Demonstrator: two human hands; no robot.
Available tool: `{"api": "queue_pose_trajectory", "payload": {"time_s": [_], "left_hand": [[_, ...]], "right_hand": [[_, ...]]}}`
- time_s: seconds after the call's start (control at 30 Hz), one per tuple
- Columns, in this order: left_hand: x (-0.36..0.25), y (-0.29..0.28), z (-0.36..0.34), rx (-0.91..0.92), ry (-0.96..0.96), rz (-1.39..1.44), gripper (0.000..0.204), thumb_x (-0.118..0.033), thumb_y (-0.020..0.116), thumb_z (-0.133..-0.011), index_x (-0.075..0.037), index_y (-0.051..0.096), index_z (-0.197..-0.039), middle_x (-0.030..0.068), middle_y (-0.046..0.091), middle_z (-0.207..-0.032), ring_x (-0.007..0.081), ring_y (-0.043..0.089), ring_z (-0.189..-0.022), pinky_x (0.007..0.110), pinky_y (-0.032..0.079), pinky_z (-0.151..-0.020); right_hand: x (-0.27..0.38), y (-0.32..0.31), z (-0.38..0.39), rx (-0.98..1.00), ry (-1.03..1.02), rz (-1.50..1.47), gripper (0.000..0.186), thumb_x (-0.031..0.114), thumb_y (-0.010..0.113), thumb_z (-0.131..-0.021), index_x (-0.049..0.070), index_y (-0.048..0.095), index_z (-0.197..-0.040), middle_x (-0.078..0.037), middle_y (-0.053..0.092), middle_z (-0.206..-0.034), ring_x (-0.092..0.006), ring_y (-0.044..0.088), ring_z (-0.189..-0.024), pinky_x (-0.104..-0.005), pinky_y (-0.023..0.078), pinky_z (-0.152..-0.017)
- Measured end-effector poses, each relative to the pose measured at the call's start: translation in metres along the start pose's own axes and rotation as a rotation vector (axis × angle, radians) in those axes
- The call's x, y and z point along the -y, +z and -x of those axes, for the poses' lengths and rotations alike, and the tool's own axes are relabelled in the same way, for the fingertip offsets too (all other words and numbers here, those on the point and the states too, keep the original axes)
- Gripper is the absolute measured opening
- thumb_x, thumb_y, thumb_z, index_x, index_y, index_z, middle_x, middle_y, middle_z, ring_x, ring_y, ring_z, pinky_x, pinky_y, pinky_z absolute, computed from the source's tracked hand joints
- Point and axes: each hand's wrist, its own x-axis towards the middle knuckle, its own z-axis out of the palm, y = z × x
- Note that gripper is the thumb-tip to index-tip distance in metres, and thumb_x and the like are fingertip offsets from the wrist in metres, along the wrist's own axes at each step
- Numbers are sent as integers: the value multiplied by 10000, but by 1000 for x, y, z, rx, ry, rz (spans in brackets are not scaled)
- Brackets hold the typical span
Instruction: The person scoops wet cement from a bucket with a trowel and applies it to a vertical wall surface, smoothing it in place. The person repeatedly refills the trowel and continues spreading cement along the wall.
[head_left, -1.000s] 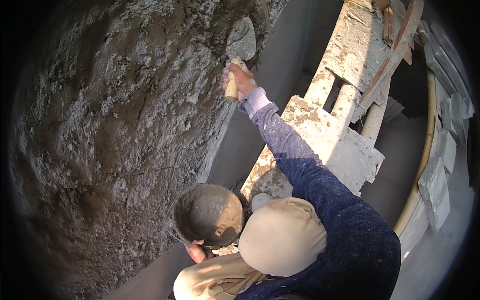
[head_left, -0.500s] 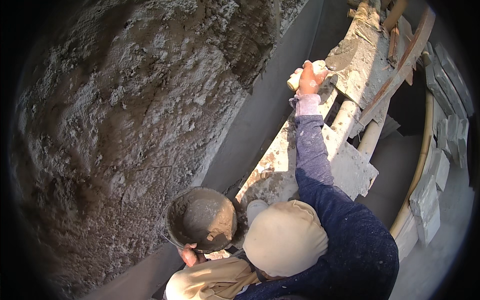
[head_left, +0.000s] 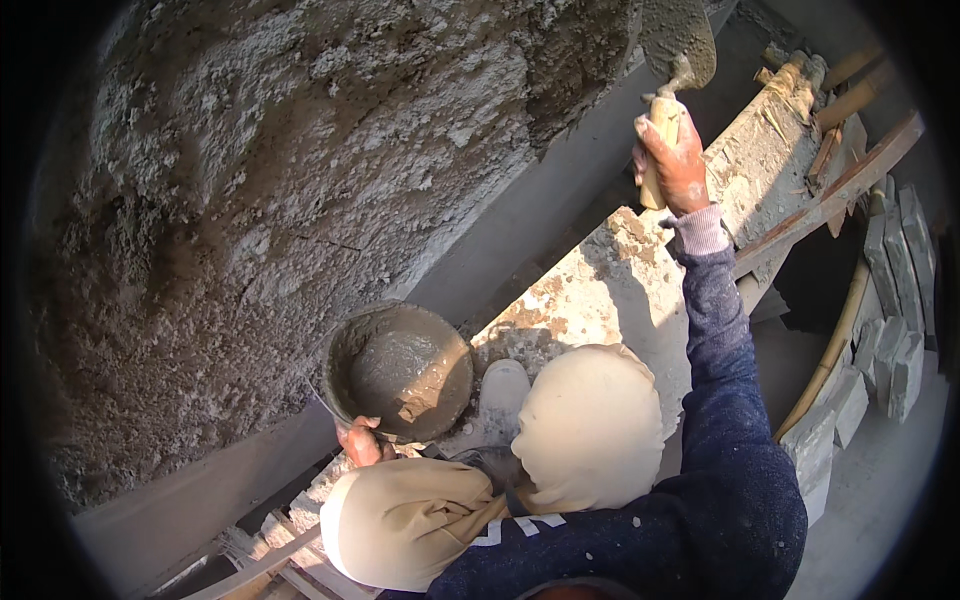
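My right hand [head_left: 684,165] is wrapped around the pale handle of a trowel [head_left: 682,45], with my arm stretched out to the far right. The trowel's blade is coated in grey mortar and overlaps the far end of the rough wall [head_left: 300,160]; I cannot tell if it touches. Low on the left, my left hand [head_left: 362,442] is closed on the near rim of a dark bucket [head_left: 343,350]. Wet grey mortar [head_left: 390,362] lies inside the bucket, partly sunlit. The bucket stands close to the wall, beside my knees.
Beneath me runs a mortar-spattered plank platform [head_left: 590,290]. A reddish-brown board [head_left: 850,195] slants along its right side. Farther right are a curved bamboo pole [head_left: 832,350] and several grey slabs [head_left: 902,255]. A shoe [head_left: 503,390] shows beside the bucket. Wooden slats [head_left: 265,560] lie at lower left.
My right hand has lifted the trowel off the platform and swung it toward the wall, blade pointing away. My left hand stays at the bucket. The whole view has shifted.
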Motion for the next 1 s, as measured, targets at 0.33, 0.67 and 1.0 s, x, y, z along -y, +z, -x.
{"api": "queue_pose_trajectory", "payload": {"time_s": [0.33,0.67,1.0], "left_hand": [[-73,129,-8,446,71,489,655,44,467,-633,72,469,-1288,40,548,-913,97,493,-697,225,424,-600],[-108,204,27,654,133,574,614,0,489,-704,67,442,-1313,92,572,-1070,127,542,-858,237,449,-759],[-92,224,13,724,41,552,637,10,488,-692,77,446,-1324,103,586,-1120,148,583,-846,271,480,-779]], "right_hand": [[-22,41,172,808,-138,1126,511,250,625,-868,-41,466,-1257,-217,637,-899,-393,609,-788,-454,484,-722],[-44,50,193,982,509,508,357,162,596,-874,26,435,-1162,-113,553,-675,-197,565,-543,-334,459,-483],[-12,37,220,583,989,-366,224,78,582,-868,56,490,-1071,20,466,-670,-62,440,-501,-230,365,-448]]}}
